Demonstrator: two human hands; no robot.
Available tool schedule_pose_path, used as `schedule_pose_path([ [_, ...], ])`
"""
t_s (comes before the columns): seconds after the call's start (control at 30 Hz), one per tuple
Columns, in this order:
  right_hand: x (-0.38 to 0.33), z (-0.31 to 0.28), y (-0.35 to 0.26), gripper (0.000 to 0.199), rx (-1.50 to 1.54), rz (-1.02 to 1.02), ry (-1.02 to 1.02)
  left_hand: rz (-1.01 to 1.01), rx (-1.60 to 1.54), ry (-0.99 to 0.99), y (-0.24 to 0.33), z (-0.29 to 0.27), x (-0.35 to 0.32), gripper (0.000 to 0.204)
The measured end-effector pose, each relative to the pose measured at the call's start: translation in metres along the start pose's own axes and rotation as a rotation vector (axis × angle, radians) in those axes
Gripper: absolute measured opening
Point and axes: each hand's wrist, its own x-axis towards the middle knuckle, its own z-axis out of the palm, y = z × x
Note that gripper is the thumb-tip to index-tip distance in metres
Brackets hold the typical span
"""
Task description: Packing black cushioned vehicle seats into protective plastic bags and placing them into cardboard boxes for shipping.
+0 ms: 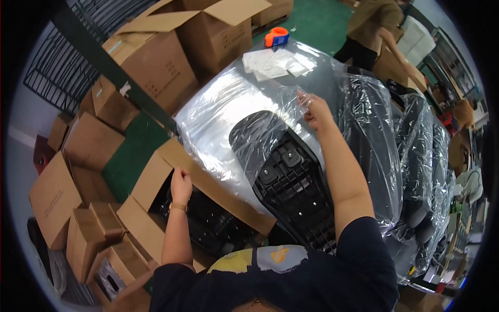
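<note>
My right hand (316, 113) is closed on a clear plastic bag (299, 101), pulled up above the covered table. The bag's film lies over the rounded end of a black ribbed plastic shell (296, 192), which looks like a chair part with several bolts on its underside. The shell rests at a slant on the table edge, its near end close to my body. My left hand (181, 186) is closed over an open cardboard box (208, 190); what its fingers hold, if anything, is hidden. Inside that box sits another black plastic part (213, 221).
Clear film covers the table (208, 104), which bears white packets (273, 62) and an orange-and-blue tape dispenser (276, 37). Film-wrapped dark padded pieces (366, 140) stand to the right. Cardboard boxes (156, 67) crowd the left. Another person (377, 26) bends at the far right.
</note>
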Motion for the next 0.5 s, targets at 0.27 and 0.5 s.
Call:
schedule_pose_path([
  [0.27, -0.037, 0.076, 0.001, 0.020, -0.300, -0.217, -0.373, 0.507, -0.211, 0.024, 0.220, 0.025, 0.011, 0.048],
  [0.5, -0.049, 0.064, -0.015, 0.016, -0.066, 0.040, -0.571, 0.280, -0.221, 0.089, 0.175, 0.034, 0.030, 0.010],
])
